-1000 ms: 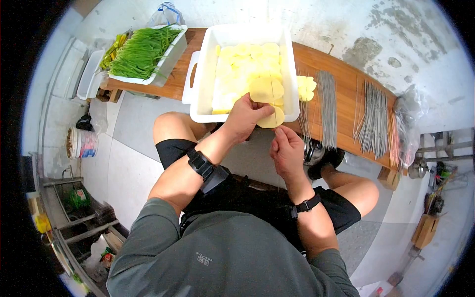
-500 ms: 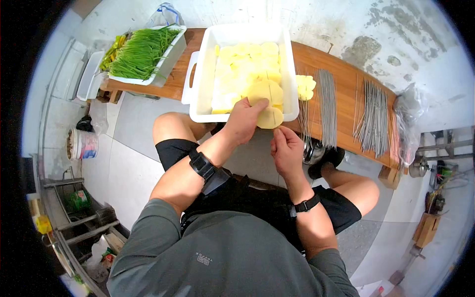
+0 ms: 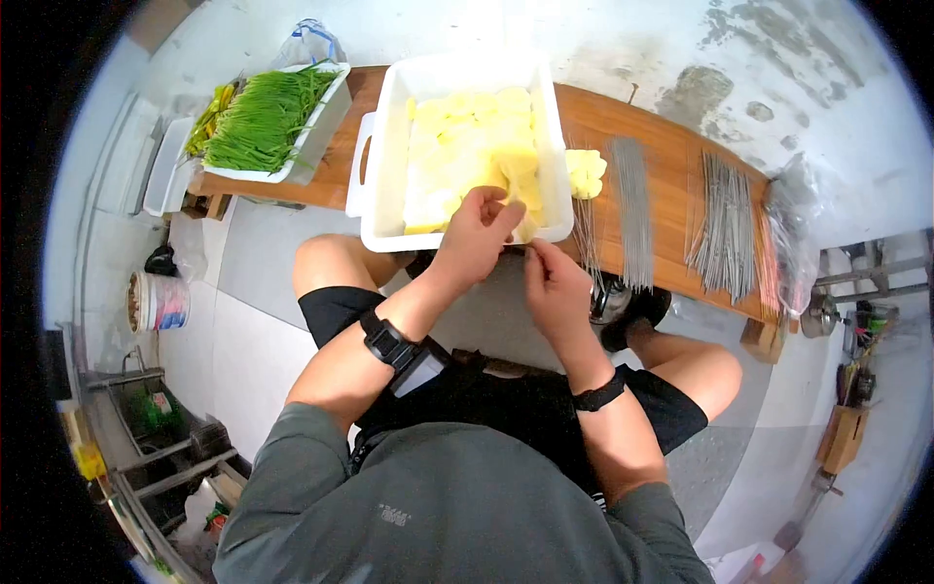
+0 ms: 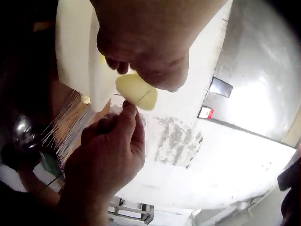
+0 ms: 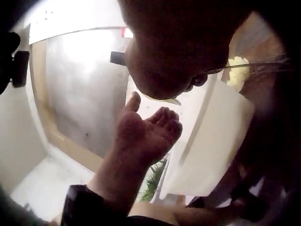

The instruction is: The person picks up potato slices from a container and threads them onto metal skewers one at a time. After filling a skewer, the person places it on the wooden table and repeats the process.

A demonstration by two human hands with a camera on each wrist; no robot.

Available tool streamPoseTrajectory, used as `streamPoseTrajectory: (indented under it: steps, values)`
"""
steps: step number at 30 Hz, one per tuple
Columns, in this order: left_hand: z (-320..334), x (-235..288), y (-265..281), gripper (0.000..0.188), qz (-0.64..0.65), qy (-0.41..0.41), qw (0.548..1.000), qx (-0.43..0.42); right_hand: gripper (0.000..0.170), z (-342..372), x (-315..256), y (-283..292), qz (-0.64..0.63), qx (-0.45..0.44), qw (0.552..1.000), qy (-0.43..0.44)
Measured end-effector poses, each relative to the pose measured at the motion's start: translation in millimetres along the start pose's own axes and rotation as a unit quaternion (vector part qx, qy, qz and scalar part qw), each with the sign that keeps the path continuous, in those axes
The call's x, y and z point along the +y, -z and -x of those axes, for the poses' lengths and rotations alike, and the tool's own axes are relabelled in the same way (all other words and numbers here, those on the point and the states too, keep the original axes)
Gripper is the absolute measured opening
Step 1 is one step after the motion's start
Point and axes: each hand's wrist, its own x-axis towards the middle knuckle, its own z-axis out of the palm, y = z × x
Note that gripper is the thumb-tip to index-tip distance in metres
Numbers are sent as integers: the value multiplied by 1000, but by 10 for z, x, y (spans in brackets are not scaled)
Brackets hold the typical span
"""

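In the head view my right hand (image 3: 559, 292) pinches a thin metal skewer (image 5: 263, 64) between thumb and fingers, its rear end running back past the hand. Pale yellow potato slices (image 3: 519, 175) are threaded on its far part, above the near rim of the white tub (image 3: 566, 165). One threaded slice (image 4: 134, 92) shows the skewer passing through it in the left wrist view, just beyond the right fingertips. Close beside the slices is my left hand (image 3: 474, 238); the right wrist view shows its thumb apart from loosely bent fingers, with nothing between them.
More potato slices (image 3: 457, 146) fill the tub on a wooden bench (image 3: 593, 117). Right of it lie a small pile of slices (image 3: 586, 173), bundles of metal skewers (image 3: 632, 214) and a plastic bag (image 3: 798, 219). Green chives (image 3: 268, 117) fill a container at left.
My left hand has let go of the threaded slices and its fingers have loosened beside them. The slices have turned from facing the camera to a more edge-on angle. The right hand keeps its pinch.
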Motion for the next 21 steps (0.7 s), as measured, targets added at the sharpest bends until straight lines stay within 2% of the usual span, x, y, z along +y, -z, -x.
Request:
streamPoseTrajectory:
  steps: [2, 4, 6, 7, 8, 10, 12, 14, 16, 18, 19, 21]
  values:
    - [-28, 5, -22, 38, 0, -1, 1000, -3, 20, -30, 13, -17, 59, -3, 993, 98]
    - [-75, -2, -39, 34, -1, -4, 1000, -9, 20, -65, -29, 1, 73, -7, 992, 100]
    - [-123, -94, -13, 29, 81, 40, 996, 13, 20, -91, -20, 15, 36, -18, 995, 92]
    - [-179, -187, -6, 25, 140, 43, 989, 10, 19, -118, -40, 67, 32, -48, 996, 67]
    - [-213, -256, 29, 25, 141, 45, 989, 8, 19, -162, 5, 114, 34, -48, 996, 65]
    - [-259, -279, 103, 28, 171, 89, 981, 5, 18, -367, 163, 259, 42, 20, 999, -28]
    - [-289, -267, 181, 28, 186, 72, 980, -12, 20, -640, 448, 460, 70, 68, 987, -124]
    - [-235, -37, 229, 29, 213, 107, 971, 22, 26, -819, 913, 625, 206, 37, 962, -173]
    - [-292, -68, 296, 29, 233, 102, 967, 28, 32, -877, 1366, 721, 341, -69, 912, -218]
    - [-278, 21, 346, 29, 199, 137, 970, 19, 35, -883, 1491, 732, 383, -64, 889, -243]
    - [-292, 4, 359, 29, 224, 129, 966, 13, 41, -926, 1572, 728, 393, -94, 873, -273]
    - [-325, -41, 406, 29, 211, 125, 969, 18, 39, -881, 1697, 689, 413, -54, 869, -266]
